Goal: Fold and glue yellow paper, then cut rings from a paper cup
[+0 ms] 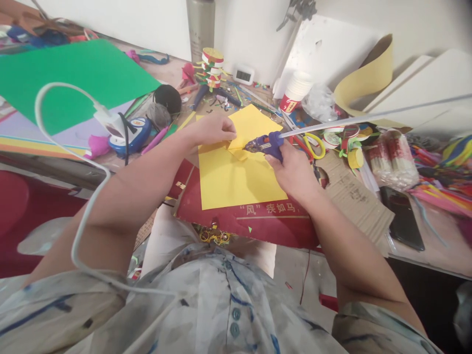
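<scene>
My right hand (297, 169) is wrapped round a blue hot glue gun (271, 146), with a long translucent glue stick (354, 120) running out of its rear to the right. The gun's nozzle meets, or almost meets, a small folded piece of yellow paper (238, 150). My left hand (217, 132) has thumb and fingers pinched at the upper left edge of that piece. Beneath both hands lie yellow paper sheets (221, 189), on a dark red board (243, 226) with pale printed characters. My fingertips partly hide the folded piece.
Green card (84, 73) covers the left side. A white cable (88, 206) loops past my left arm. Scissors (313, 145), paper cups (297, 91), corrugated cardboard (354, 191) and a phone (401, 216) lie to the right. A small digital clock (243, 74) stands at the back.
</scene>
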Demonstrator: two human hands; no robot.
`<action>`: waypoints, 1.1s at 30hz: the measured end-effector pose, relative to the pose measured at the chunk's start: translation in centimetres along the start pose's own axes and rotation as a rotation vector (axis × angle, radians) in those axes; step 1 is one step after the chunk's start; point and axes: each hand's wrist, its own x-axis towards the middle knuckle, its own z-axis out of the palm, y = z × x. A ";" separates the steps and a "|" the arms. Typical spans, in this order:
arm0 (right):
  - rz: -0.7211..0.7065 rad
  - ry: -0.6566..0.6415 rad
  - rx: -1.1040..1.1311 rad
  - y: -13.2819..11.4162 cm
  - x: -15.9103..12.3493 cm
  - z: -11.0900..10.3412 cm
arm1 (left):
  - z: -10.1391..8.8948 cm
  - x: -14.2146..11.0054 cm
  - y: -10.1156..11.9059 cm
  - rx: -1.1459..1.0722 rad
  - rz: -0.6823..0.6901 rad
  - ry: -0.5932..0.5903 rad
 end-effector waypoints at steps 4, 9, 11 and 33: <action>-0.019 -0.051 0.013 -0.6 0.2 0.5 | -0.1 -0.1 0.5 0.010 -0.052 0.000; -0.060 -0.064 0.080 -0.9 0.4 1.0 | -0.1 -0.1 0.4 0.012 -0.057 -0.008; -0.058 -0.061 0.089 -0.9 0.4 1.2 | -0.2 -0.1 0.1 0.007 -0.029 -0.011; 0.053 -0.049 0.108 0.5 -1.1 -1.5 | -0.2 -0.1 -0.2 0.018 -0.018 -0.037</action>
